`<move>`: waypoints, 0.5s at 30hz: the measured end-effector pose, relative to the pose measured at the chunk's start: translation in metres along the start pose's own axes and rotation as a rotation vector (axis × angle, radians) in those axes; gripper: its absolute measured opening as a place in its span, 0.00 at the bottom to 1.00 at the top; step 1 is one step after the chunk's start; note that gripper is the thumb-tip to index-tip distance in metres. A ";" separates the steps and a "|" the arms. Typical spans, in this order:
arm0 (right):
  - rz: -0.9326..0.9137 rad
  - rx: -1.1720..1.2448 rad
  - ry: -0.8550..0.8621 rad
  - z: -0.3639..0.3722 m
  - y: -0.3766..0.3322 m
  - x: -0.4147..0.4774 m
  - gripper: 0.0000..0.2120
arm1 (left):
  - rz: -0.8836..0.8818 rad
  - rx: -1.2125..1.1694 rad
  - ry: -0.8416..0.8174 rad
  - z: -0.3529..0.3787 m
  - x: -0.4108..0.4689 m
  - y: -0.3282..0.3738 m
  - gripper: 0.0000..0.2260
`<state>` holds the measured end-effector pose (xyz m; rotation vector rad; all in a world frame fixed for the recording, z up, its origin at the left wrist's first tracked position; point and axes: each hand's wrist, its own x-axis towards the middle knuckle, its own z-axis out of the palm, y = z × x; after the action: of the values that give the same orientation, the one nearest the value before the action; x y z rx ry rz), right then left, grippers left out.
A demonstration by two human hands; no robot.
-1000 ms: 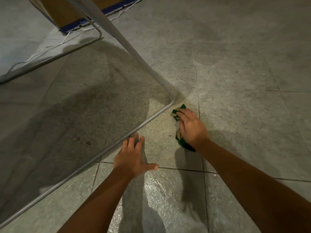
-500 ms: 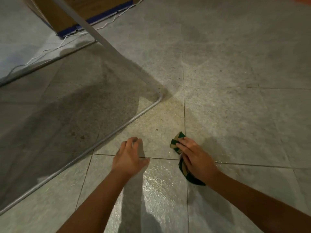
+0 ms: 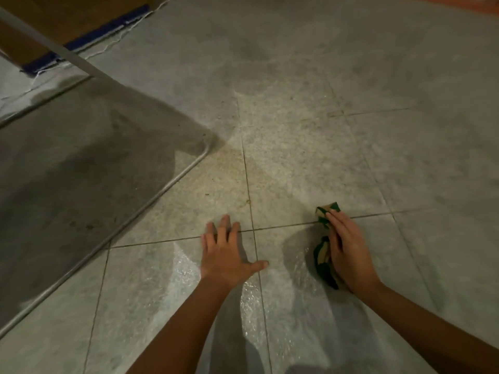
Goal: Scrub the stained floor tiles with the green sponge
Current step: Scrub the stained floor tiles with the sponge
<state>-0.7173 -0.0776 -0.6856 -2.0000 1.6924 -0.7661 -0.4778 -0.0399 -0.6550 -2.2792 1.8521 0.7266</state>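
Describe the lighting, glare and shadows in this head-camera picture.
Head view: dim, warm light; glare off the wet tile beside the left hand; a dark shadow fills the left, beyond the metal frame; a smaller shadow lies beside the green sponge under the right hand; grout lines bow from wide-angle distortion.

Grey tile floor (image 3: 351, 76) lying under dim, warm light.
Metal tube frame (image 3: 58, 51) standing on it at left, casting a dark shadow (image 3: 81, 171); brown box (image 3: 67, 17) with blue edging sitting top left; wet patch (image 3: 183, 268) glistening near the bottom.
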 end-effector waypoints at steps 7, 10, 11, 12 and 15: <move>0.114 -0.081 0.056 0.008 0.010 -0.005 0.15 | -0.046 -0.020 0.003 -0.004 -0.004 -0.017 0.53; 0.088 -0.074 0.064 0.028 -0.011 0.009 0.15 | -0.062 -0.017 -0.017 -0.005 -0.006 -0.032 0.53; 0.070 -0.077 0.062 0.036 -0.020 0.014 0.15 | -0.068 -0.009 -0.018 -0.005 -0.006 -0.036 0.53; 0.058 -0.086 0.044 0.045 -0.029 0.020 0.15 | -0.075 -0.002 -0.013 -0.005 -0.006 -0.041 0.53; -0.027 -0.134 -0.057 0.064 -0.057 0.031 0.17 | -0.097 0.006 -0.001 -0.006 -0.005 -0.051 0.54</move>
<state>-0.6297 -0.1000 -0.6941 -2.1174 1.7278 -0.6138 -0.4288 -0.0251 -0.6578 -2.3456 1.7273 0.7061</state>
